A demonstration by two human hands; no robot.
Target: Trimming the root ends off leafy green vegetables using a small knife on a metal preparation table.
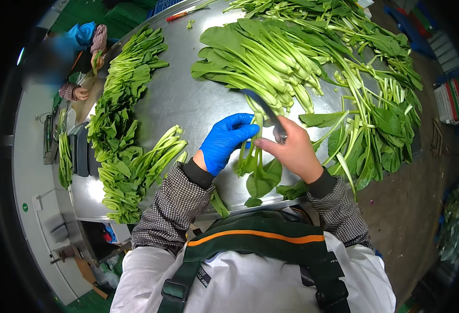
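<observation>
My left hand (227,141), in a blue glove, pinches a stalk of leafy greens (260,167) whose leaves hang down toward me. In my bare right hand (294,148) is a knife (267,108) with a dark, curved blade, its tip pointing away to the left. The blade passes close by the stalk's upper end; whether it touches cannot be made out. My right thumb lies against the stems. Just beyond both hands is a large pile of greens (271,62), pale stem ends toward the right.
A long row of greens (122,120) lines the left of the metal table (177,83). Loose leaves and stalks (380,120) heap along the right side. A red-handled tool (180,15) lies at the far edge. Another person's hand (81,94) shows at far left.
</observation>
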